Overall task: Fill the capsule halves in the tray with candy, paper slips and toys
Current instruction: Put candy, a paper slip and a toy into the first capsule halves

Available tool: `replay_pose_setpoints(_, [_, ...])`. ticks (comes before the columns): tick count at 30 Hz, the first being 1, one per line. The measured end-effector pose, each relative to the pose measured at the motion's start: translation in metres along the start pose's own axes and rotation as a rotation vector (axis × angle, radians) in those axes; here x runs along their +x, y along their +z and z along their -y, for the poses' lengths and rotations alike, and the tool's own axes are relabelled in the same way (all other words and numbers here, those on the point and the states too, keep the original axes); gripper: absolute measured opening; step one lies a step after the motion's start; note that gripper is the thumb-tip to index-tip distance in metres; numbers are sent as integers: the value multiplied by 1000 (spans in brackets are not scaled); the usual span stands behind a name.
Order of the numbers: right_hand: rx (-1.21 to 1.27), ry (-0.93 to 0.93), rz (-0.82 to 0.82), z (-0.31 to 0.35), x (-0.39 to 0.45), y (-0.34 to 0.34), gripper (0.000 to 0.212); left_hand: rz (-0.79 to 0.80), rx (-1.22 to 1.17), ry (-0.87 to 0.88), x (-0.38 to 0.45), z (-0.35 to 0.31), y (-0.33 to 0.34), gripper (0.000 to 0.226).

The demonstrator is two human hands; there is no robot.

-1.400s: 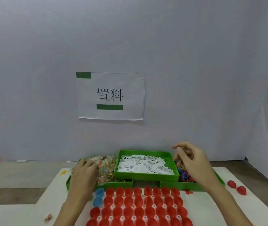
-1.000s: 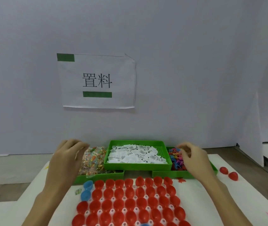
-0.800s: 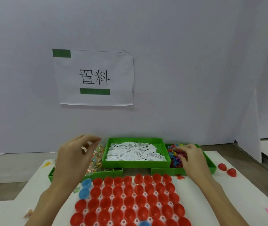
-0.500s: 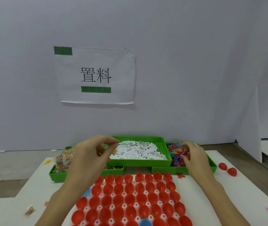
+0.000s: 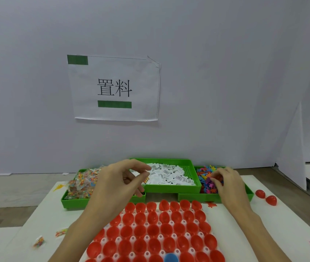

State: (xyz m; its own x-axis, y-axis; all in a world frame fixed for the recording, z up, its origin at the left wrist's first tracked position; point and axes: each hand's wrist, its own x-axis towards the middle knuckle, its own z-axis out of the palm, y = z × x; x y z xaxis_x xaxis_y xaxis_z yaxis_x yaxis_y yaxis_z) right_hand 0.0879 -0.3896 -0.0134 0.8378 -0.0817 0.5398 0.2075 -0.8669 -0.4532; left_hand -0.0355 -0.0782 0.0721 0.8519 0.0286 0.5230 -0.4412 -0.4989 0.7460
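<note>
A white moulded tray [image 5: 146, 238] with round sockets lies on the white counter [image 5: 282, 224], and smooth, glossy red capsule halves [image 5: 153, 217] sit open side up in its rows; one blue half [image 5: 171, 258] shows at the bottom edge. None of the halves in view plainly holds anything. Behind the tray stand three shallow green plastic bins. The left bin [image 5: 74, 202] holds a heap of candy [image 5: 83, 183] in clear crinkled wrappers with coloured specks. The middle bin [image 5: 169, 189], set higher and with a perforated grid floor showing at its right end, holds small white paper slips [image 5: 171, 176] printed in black too small to read. The right bin [image 5: 244, 196] holds little spiky plastic toys [image 5: 206, 181] in pink, blue, orange and yellow. The left hand [image 5: 116, 186] hangs over the near left corner of the middle bin, its thumb and forefinger curled close together; a speckled bit shows just by the fingertips, but whether the fingers hold it I cannot tell. The right hand [image 5: 227, 184] rests in the right bin, its fingers bent down among the toys and touching them; whether they grip one cannot be told. Two loose red halves [image 5: 265, 197] lie on the counter to the right, two stray wrapped candies [image 5: 50, 239] to the left. On the grey wall hangs a white paper sign [image 5: 114, 87] reading 置料, with two green bars.
</note>
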Motion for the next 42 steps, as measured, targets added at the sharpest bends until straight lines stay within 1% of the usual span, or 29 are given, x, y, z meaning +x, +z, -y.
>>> replay_pose_setpoints(4, [25,1,-1,1,0,1,5,23,-15,-12,-1,-2,1,19])
replay_pose_setpoints(8, [103,39,-16,4,-1,0,6,40,-3,-10,0,-2,1,22])
replay_pose_setpoints(13, [301,100,-60,9,1,-6,6,33,0,-10,1,-2,-1,23])
replay_pose_setpoints(16, [409,146,-46,18,3,-12,7,37,-10,-15,1,-3,-1,23])
replay_pose_setpoints(19, [527,136,-34,33,4,-18,6,38,-11,-18,0,-3,0,24])
replay_pose_setpoints(21, [630,126,2,49,3,-22,6,43,-31,-29,0,-2,0,25])
replay_pose_setpoints(25, [880,107,136,87,-6,-33,6,41,-121,-83,-1,-2,5,23])
replay_pose_setpoints(28, [1030,86,262,113,-15,-40,9,-19,-173,-137,-4,-5,10,16])
replay_pose_setpoints(30, [1091,58,346,126,-21,-45,10,-22,-272,-173,-5,-7,13,10])
replay_pose_setpoints(32, [1092,19,406,135,-25,-50,10,0,-366,-189,-6,-11,15,9])
replay_pose_setpoints(34, [1058,-20,444,141,-28,-54,10,15,-386,-180,-7,-14,17,9])
replay_pose_setpoints(38, [1018,-79,495,145,-31,-61,8,4,-343,-120,-7,-16,17,11])
replay_pose_setpoints(42, [1015,-87,521,146,-31,-64,11,7,-250,-38,-6,-16,16,14])
